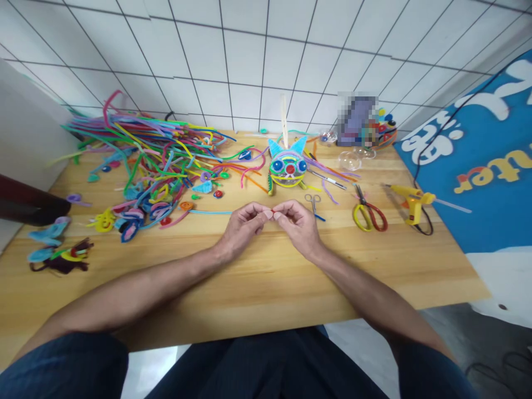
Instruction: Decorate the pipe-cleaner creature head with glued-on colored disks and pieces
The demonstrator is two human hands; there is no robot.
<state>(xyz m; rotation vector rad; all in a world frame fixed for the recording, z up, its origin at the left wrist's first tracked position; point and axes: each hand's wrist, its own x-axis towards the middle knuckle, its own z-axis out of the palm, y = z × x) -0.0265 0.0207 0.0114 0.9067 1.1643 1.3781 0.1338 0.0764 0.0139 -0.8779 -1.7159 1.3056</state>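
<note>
My left hand (249, 219) and my right hand (297, 221) meet over the middle of the table, thumbs and forefingers pinched together. Between the fingertips shows a small red piece (273, 210), mostly covered by the fingers; its kind cannot be made out. Just beyond the hands stands a clear ball (290, 178) dressed as an animal face, with blue ears, blue eyes and a red nose. A light blue pipe cleaner (210, 212) runs up to the left hand's knuckles. Small silver scissors (313, 200) lie behind the right hand.
Left, a heap of coloured pipe cleaners (162, 141) spreads along the tiled wall (245, 55). On the right lie red-and-yellow scissors (368, 213) and a yellow glue gun (413, 202) with a cord. Clear plastic half-shells (350, 160) sit at the back. A dark cylinder (35, 202) juts in from the left.
</note>
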